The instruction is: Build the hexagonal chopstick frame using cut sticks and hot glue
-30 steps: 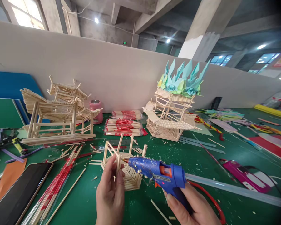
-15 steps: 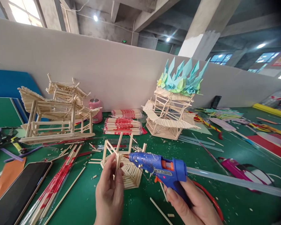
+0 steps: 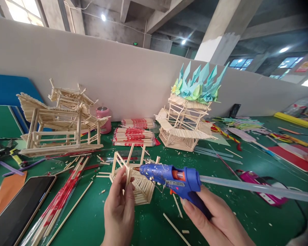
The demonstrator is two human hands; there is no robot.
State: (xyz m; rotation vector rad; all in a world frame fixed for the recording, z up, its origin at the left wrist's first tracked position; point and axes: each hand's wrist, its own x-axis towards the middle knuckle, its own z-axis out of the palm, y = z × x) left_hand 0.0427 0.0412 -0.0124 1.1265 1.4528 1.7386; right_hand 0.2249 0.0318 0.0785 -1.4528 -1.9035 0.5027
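- The small stick frame point(image 3: 143, 192), the landmark here, stands with its posts up and its slatted floor showing; whether its base rests on the green table point(image 3: 89, 220) or is lifted slightly is hard to tell.
- At the frame's near left corner, the left hand point(image 3: 119, 205) pinches a post between thumb and fingers.
- Right of the frame, the right hand point(image 3: 215, 217) is wrapped around the handle of a blue glue gun point(image 3: 157, 173), its red light lit.
- The gun's nozzle points left over the frame, at the top of the pinched post; whether they touch is unclear.
- A translucent glue stick point(image 3: 236, 183) runs out of the gun's back, away from the frame.
- Behind the frame lie red-wrapped stick bundles point(image 3: 133, 137).
- Behind it to the right stands a stick tower point(image 3: 181, 135) topped with folded paper.
- Behind it to the left are a larger stick house point(image 3: 55, 145) and a pink container point(image 3: 105, 124).
- Well left of the frame lies a phone point(image 3: 23, 201).
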